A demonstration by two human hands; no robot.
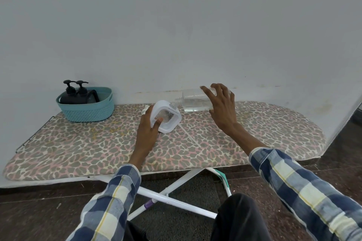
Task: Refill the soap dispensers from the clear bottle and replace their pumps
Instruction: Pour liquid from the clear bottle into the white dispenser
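**Pouring into the white dispenser**

Your right hand (221, 107) grips the clear bottle (195, 101), tipped on its side with its neck at the mouth of the white dispenser (166, 118). Your left hand (149, 125) holds that dispenser on the ironing board (78, 143). A loose pump tube (191, 137) lies just beside it. Two black dispensers (75, 94) stand in the teal basket (88, 111), well apart to the left.

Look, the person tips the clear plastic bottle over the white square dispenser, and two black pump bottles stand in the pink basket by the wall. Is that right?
Almost. The basket is not pink: the head view shows a teal woven plastic basket holding the two black pump bottles by the wall. The rest holds: the right hand tips the clear plastic bottle over the white square dispenser, which the left hand steadies.
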